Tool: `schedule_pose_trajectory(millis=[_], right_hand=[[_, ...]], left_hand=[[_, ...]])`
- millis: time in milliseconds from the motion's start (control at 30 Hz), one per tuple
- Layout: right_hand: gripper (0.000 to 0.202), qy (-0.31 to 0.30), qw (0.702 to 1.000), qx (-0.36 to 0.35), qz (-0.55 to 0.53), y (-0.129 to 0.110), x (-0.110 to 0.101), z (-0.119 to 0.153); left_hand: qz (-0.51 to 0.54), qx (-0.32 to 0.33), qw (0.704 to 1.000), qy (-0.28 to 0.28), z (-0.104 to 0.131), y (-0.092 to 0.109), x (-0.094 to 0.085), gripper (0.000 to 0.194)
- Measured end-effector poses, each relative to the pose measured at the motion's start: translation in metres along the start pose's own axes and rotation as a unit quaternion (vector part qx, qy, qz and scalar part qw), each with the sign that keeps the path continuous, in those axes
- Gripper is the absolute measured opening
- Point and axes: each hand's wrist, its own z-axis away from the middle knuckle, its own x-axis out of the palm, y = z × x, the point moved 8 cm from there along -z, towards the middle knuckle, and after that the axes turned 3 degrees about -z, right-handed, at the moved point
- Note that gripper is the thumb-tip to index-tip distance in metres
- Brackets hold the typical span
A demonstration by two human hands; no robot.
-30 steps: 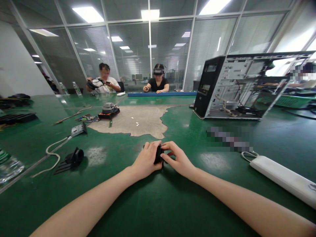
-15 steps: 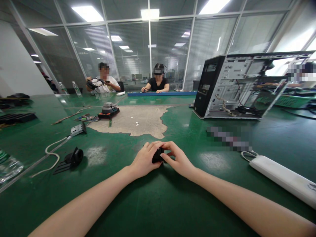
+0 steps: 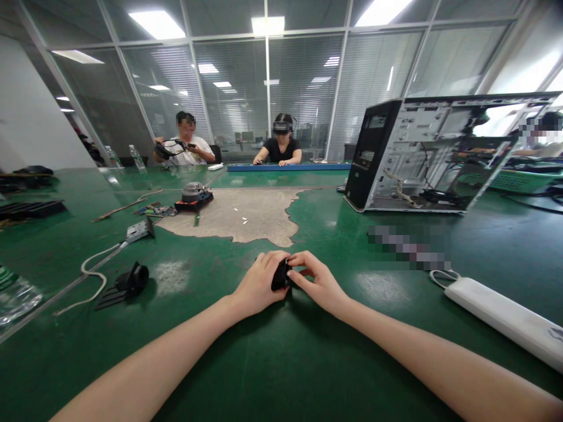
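Observation:
A small black part (image 3: 280, 276) is between my hands, low over the green table (image 3: 272, 363) in the middle of the head view. My left hand (image 3: 260, 281) wraps round its left side, with fingers over the top and the thumb below. From the right, my right hand (image 3: 317, 282) pinches the part's right side between thumb and fingertips. The fingers cover much of the part, so its full shape is hidden. Beyond my hands lies a bare greyish patch (image 3: 264, 211) of the tabletop.
An open computer case (image 3: 378, 158) stands at the right, near a white power strip (image 3: 497, 316). Leftward are a black bracket-like part (image 3: 127, 284), a metal piece with cable (image 3: 139, 230), a bottle (image 3: 17, 296) and a round fan-like part (image 3: 193, 196). Two people sit across the table.
The fingers of my right hand have shifted very slightly on the black part, and the part looks turned a little. My left hand stays round it.

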Motion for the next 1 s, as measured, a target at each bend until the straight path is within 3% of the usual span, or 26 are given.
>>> schedule_pose_trajectory(millis=[200, 433, 700, 900, 1000], right_hand=[[0.021, -0.045, 0.995, 0.072, -0.044, 0.013, 0.009, 0.002], [0.015, -0.019, 1.0, -0.01, 0.002, -0.003, 0.002, 0.002], [0.02, -0.036, 0.995, 0.082, -0.046, 0.014, 0.008, 0.001], [0.019, -0.029, 1.0, -0.001, -0.006, -0.003, 0.004, 0.002], [0.013, -0.023, 1.0, 0.014, -0.012, -0.001, 0.004, 0.001]], left_hand=[[-0.014, 0.006, 1.0, -0.023, 0.001, 0.0, 0.004, 0.059], [-0.019, 0.028, 0.999, -0.029, 0.002, 0.002, 0.005, 0.062], [-0.015, 0.038, 0.999, -0.031, 0.002, 0.004, 0.003, 0.06], [-0.025, 0.038, 0.998, -0.037, 0.003, 0.004, 0.004, 0.061], [-0.027, 0.039, 0.998, -0.034, 0.003, 0.004, 0.004, 0.06]])
